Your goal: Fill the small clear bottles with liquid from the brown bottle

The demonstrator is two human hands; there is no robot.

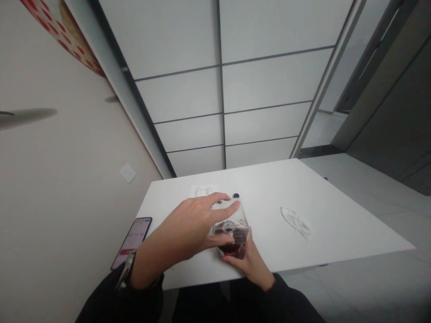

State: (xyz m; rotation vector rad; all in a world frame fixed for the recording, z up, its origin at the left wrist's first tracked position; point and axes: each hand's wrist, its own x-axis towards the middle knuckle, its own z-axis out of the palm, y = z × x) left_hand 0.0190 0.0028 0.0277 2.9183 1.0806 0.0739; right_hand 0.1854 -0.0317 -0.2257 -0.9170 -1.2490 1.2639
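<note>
My left hand (202, 220) reaches over from the left, its thumb and fingers gripping the upper part of a clear, square-sided plastic box (244, 220). A dark, reddish-brown object with a round silvery detail shows through the clear wall; its kind I cannot make out. Lower down, my right hand (247, 262) is closed around the dark red bottom part (232, 250) from the right and below. A small black round thing (236, 195) shows just beyond the box. Whether the clear part and the dark bottom are separate pieces, I cannot tell.
A white table (266, 193) lies under my hands. On it are a crumpled clear plastic wrapper (296, 222) to the right, a lit phone (133, 240) at the left edge, and a white molded piece (203, 191) behind my left hand. Panelled sliding doors (188, 98) stand beyond.
</note>
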